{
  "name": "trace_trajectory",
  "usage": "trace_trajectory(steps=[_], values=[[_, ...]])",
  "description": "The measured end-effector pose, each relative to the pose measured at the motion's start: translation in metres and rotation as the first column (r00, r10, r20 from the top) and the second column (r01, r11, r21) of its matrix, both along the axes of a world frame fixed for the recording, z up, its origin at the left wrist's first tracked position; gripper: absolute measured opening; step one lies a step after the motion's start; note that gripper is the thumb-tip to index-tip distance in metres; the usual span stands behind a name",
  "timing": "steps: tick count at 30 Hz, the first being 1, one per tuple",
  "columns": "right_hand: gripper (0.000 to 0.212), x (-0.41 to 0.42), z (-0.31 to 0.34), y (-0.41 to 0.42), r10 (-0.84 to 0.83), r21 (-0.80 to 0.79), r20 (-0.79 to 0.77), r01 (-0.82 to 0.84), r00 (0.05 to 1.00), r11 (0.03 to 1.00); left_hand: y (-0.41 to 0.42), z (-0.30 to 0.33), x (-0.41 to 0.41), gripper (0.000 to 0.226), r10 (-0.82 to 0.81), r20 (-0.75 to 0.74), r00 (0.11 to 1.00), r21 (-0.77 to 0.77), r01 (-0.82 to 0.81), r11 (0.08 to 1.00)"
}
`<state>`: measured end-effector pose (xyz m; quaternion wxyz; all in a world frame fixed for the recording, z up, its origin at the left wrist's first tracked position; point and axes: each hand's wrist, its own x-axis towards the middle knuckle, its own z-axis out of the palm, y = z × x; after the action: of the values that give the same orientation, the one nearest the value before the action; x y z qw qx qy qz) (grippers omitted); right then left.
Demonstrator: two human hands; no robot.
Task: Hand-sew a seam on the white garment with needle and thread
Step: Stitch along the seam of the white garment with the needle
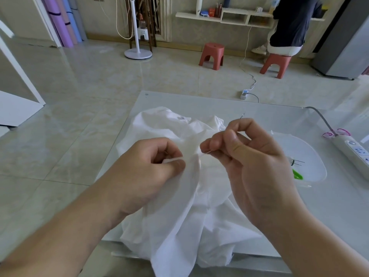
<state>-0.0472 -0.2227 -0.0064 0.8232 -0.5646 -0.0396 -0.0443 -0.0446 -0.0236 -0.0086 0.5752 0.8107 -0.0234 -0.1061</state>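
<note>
White, thin, limp cotton garment (179, 206) lies bunched on the pale glass table (259, 120), likely light and slippery, best pinched near the seam as the left hand (143, 168) does; right hand (245, 156) pinches the fine steel needle (206, 153).

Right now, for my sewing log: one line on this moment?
stage: mid-stitch | left hand: pinches white garment fold | right hand: pinches needle at fold | table: garment on it
</note>
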Motion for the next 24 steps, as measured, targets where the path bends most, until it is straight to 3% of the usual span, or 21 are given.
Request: trace_trajectory(steps=[4,6,8,10,12,14,20,24], values=[[0.021,0.004,0.007,-0.007,0.072,0.182,-0.107,-0.051,0.992,0.982,0.0,-0.006,0.002,0.015,0.051,0.013,0.999,0.036,-0.051,0.998],[0.021,0.005,0.008,-0.01,0.091,0.172,-0.155,-0.064,0.984,0.983,-0.001,-0.007,0.003,0.016,0.04,0.002,0.999,0.047,-0.04,0.998],[0.021,0.005,0.008,-0.013,0.066,0.021,-0.162,-0.064,0.985,0.998,-0.003,-0.007,0.003,0.016,0.032,0.005,0.999,0.043,-0.032,0.999],[0.019,0.004,0.005,-0.013,0.0,-0.273,-0.105,-0.029,0.994,0.961,-0.005,-0.003,0.002,0.014,0.022,0.031,0.999,0.031,-0.023,0.999],[0.021,0.005,-0.001,-0.012,-0.02,-0.55,-0.011,0.011,1.0,0.835,-0.007,0.001,0.001,0.016,0.01,0.06,0.998,0.029,-0.012,0.999],[0.031,0.004,-0.006,-0.011,0.02,-0.697,0.025,0.003,0.999,0.717,-0.01,0.003,0.0,0.019,0.005,0.076,0.997,0.037,-0.008,0.999],[0.03,0.006,-0.006,-0.018,0.067,-0.792,-0.031,-0.065,0.997,0.607,-0.01,0.002,-0.001,0.021,0.029,0.087,0.996,0.045,-0.033,0.998],[0.027,0.007,-0.005,-0.019,0.058,-0.758,-0.07,-0.091,0.996,0.646,-0.009,0.001,0.0,0.017,0.071,0.094,0.993,0.057,-0.077,0.995]])
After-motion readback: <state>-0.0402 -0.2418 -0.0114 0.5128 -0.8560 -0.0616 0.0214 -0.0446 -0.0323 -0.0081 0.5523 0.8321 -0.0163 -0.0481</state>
